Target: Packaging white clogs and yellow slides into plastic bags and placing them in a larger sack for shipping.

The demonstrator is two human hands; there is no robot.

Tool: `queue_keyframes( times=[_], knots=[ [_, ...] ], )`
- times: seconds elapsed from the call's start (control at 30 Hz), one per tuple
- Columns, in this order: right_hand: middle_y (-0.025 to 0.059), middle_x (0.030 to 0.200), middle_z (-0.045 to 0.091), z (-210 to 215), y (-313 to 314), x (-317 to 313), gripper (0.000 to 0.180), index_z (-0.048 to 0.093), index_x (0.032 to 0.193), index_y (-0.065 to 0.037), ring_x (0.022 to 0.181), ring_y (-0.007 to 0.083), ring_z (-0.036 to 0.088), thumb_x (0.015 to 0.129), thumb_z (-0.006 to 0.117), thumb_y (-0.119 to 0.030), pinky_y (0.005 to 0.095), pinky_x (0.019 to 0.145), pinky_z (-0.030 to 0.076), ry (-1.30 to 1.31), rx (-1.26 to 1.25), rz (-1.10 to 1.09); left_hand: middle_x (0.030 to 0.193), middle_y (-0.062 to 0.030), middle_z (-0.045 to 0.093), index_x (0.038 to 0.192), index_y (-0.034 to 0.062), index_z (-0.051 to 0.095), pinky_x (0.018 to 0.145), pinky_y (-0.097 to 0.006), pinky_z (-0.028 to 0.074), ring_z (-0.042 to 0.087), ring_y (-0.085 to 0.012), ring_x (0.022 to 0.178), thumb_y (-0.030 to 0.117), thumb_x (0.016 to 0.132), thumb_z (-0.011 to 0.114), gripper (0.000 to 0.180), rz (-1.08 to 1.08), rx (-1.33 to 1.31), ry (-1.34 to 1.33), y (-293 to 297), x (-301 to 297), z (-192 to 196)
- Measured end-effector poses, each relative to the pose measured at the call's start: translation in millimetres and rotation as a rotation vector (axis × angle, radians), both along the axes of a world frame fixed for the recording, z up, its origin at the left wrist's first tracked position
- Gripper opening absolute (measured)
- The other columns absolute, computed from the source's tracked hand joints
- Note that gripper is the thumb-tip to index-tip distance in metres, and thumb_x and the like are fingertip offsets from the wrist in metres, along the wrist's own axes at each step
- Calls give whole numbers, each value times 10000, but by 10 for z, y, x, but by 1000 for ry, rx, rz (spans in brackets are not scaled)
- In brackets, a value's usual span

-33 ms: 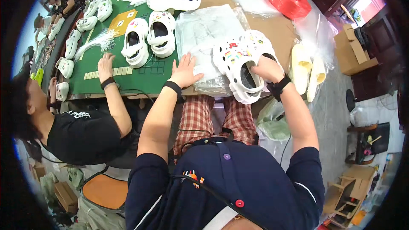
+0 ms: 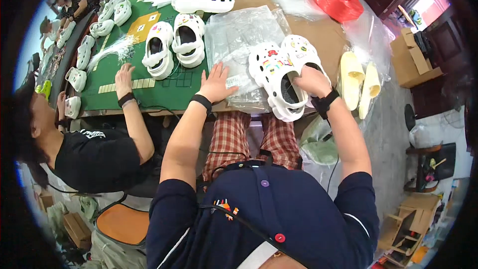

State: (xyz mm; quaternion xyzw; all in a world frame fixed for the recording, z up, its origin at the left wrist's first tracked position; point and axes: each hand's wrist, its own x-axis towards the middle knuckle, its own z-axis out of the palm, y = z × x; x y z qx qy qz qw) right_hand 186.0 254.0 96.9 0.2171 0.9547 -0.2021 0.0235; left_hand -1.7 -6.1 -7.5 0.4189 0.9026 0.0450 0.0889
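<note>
Both forearms come up from the lower edge, bare below dark blue sleeves, each wrist wearing a black band. The left arm stretches almost straight forward, elbow low, and the left hand (image 2: 217,83) lies palm down and flat, its fingers (image 2: 215,68) spread apart and pointing away from the body, the thumb angled out to the right of them. The right arm bends more at the elbow and leans inward, so the right hand (image 2: 309,80) sits slightly farther forward than the left. Its knuckles face up, and its fingers (image 2: 298,75) curl downward and to the left, tips tucked out of sight, closed in a grip.
</note>
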Motion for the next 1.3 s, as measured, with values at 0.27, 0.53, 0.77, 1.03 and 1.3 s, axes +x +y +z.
queue_keyframes(
  times=[0.27, 0.53, 0.77, 1.03, 1.3],
  knots=[
    [233, 922, 658, 5, 236, 189, 320, 645, 993, 8, 883, 351, 642, 786, 535, -210, 409, 781, 479, 160, -195, -168, 1530, -165, 213, 1450, 73, 278, 1102, -573, 192, 205, -314, 1413, 571, 794, 597, 883, -61, -44, 18, 86, -299, 195],
    [136, 926, 680, -172, 350, 644, 329, 622, 1098, -1, 801, 262, 642, 835, 487, -145, 371, 736, 487, 320, -344, -41, 947, -144, 647, 1030, 74, 657, 806, -414, 494, 622, -317, 910, 320, 751, 696, 374, -201, 471, 113, 46, 275, 409],
    [207, 997, 657, -182, 37, 728, 316, 590, 1116, 15, 915, 329, 628, 861, 471, -127, 387, 810, 475, 129, -266, -71, 1209, -143, 529, 1231, 126, 553, 963, -459, 382, 510, -297, 1128, 402, 655, 778, 678, -341, 282, 206, -235, 969, 337],
    [205, 1017, 657, -144, 78, 742, 351, 574, 1162, 12, 906, 302, 634, 872, 498, -170, 370, 807, 475, 43, -325, -170, 945, -102, 632, 915, 87, 681, 804, -427, 488, 599, -325, 905, 270, 797, 646, 221, -310, 413, 41, -151, 766, 203],
    [134, 855, 665, -113, 96, 1011, 295, 620, 1039, 27, 766, 219, 626, 813, 512, -128, 344, 712, 482, 239, -399, -324, 1040, -94, 618, 995, 115, 684, 885, -446, 426, 567, -290, 1015, 285, 799, 668, 261, -239, 466, 154, -251, 657, 177]
  ],
)
